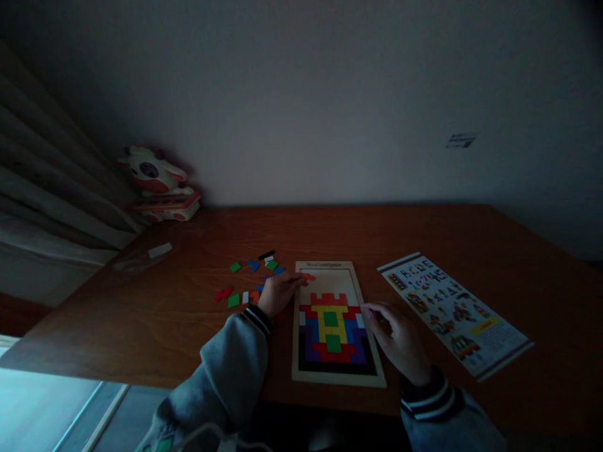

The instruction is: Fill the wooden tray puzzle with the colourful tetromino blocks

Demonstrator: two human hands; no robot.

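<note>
The left hand (277, 294) has its grip closed on a small orange piece (308, 277), pinched at the fingertips and held just over the upper left corner of the puzzle board (330, 267), where the pale, unfilled part of the tray shows. Below that bare strip the board is packed with flat blocks: a red battlement shape on top, then yellow, green, blue and purple ones, with dark pieces along the bottom. The right hand (398, 339) rests at the board's right rim, fingers curled and touching the frame near a white block; in this dim light I cannot tell whether its grip holds anything. Both wrists come out of grey sleeves with striped cuffs. Just left of the left hand, loose pieces (234, 300) lie scattered on the brown wooden tabletop (424, 232), red, green, blue, white and one black, some close to the board's upper left corner. To the right of the board, apart from it, a printed pattern sheet (455, 311) lies at a slant. Further off on the left, a clear plastic bag (141, 258) with a white label lies flat, and a white and red toy (157, 182) stands in the back corner against the wall, beside a pale curtain (47, 201).
</note>
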